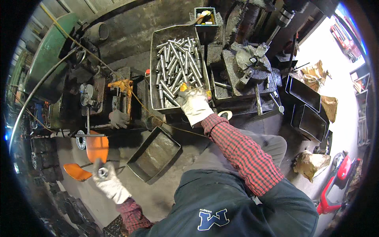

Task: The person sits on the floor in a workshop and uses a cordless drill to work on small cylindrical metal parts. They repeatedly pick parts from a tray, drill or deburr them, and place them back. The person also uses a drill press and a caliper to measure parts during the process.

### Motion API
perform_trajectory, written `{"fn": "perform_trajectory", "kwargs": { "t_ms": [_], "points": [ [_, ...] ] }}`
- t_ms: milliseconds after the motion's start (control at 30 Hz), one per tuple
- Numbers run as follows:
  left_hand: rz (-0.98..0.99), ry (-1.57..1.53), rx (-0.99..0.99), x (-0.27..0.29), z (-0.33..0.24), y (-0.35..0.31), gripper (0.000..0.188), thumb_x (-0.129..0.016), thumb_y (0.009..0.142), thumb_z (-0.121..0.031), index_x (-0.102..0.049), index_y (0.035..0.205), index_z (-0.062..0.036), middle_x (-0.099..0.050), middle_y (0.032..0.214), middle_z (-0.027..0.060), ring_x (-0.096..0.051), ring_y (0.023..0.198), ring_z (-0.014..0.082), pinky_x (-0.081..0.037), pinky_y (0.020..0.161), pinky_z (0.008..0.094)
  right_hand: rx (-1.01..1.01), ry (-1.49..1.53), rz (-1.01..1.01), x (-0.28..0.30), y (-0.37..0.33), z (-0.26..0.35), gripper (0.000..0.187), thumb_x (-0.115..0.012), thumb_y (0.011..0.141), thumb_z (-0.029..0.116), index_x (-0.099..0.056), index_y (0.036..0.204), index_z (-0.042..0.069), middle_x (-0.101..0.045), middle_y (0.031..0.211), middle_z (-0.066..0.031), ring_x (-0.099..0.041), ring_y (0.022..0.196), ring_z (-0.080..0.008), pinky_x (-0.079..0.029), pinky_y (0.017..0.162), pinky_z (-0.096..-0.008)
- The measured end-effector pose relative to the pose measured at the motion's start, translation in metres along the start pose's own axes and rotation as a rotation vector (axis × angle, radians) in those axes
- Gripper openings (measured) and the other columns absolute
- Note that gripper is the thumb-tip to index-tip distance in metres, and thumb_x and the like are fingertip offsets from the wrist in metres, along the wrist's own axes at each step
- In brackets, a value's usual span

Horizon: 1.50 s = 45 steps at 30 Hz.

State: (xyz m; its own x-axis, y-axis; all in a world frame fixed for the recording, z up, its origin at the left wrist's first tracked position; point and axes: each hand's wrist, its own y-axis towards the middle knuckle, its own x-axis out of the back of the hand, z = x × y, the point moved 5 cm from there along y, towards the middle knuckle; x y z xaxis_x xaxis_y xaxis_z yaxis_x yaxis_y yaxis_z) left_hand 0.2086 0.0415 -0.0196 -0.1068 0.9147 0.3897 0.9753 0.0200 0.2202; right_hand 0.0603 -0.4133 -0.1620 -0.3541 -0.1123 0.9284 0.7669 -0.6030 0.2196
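Observation:
My right hand (194, 104), in a white work glove with a yellow patch near the fingertips, is over the near end of a grey metal bin (153, 67). Its fingers look curled at the rim, and what they hold, if anything, is hidden. Inside the bin lies a heap of shiny stepped metal pins (177, 65), pointing many ways. Low at the left, my left hand (109, 185), gloved too, is closed around a round metal piece (103, 172) seen end-on, with a dark hollow in its end. This hand is well apart from the bin.
An empty metal tray (139, 169) sits below the bin. A machine with a round chuck (249, 59) stands to the right, beneath a drill head (285, 17). Orange seat-like pieces (97, 148) are near my left hand. Dark bins (303, 93) stand far right, and a cable crosses at left.

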Motion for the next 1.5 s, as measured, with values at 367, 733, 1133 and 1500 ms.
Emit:
{"fn": "perform_trajectory", "kwargs": {
  "t_ms": [367,733,1133,1500],
  "points": [
    [0.459,-0.125,0.314,-0.129,0.032,-0.092,0.05,-0.085,0.089,0.01,-0.074,0.137,0.0011,-0.077,0.125,0.01,-0.073,0.109,0.0173,-0.061,0.1,0.0311,-0.072,0.415,-0.071,0.076,-0.064,0.001,0.057,-0.084,0.081,0.012,-0.065,0.133,0.0,-0.071,0.124,-0.0249,-0.069,0.118,-0.0459,-0.055,0.105,-0.0545],
    [0.553,-0.275,0.205,-0.148,0.002,-0.078,0.051,-0.084,0.09,0.012,-0.075,0.138,-0.0011,-0.077,0.135,0.0083,-0.073,0.119,0.019,-0.059,0.107,0.0335,-0.847,1.954,0.192,0.015,-0.066,0.075,0.029,-0.06,0.117,0.03,-0.073,0.127,0.006,-0.068,0.088,-0.0007,-0.069,0.081,-0.0174,-0.055,0.067,-0.0358],
    [0.487,-0.201,0.376,-0.124,0.044,-0.083,0.053,-0.079,0.091,0.016,-0.072,0.14,-0.0006,-0.076,0.137,0.0099,-0.072,0.12,0.0196,-0.059,0.109,0.034,-0.223,0.649,0.828,-0.186,-0.212,0.056,0.035,-0.068,0.108,0.033,-0.084,0.119,0.004,-0.082,0.105,-0.0185,-0.076,0.094,-0.0345,-0.057,0.084,-0.0448],
    [0.714,-0.154,0.267,-0.164,0.029,-0.134,0.042,-0.083,0.091,0.007,-0.077,0.132,-0.0022,-0.08,0.118,0.0056,-0.073,0.104,0.0156,-0.061,0.094,0.0313,0.063,0.159,-0.127,0.067,-0.008,-0.013,0.023,-0.063,0.101,0.022,-0.075,0.104,0.002,-0.078,0.099,-0.0212,-0.078,0.093,-0.04,-0.063,0.08,-0.0533]
  ]
}}
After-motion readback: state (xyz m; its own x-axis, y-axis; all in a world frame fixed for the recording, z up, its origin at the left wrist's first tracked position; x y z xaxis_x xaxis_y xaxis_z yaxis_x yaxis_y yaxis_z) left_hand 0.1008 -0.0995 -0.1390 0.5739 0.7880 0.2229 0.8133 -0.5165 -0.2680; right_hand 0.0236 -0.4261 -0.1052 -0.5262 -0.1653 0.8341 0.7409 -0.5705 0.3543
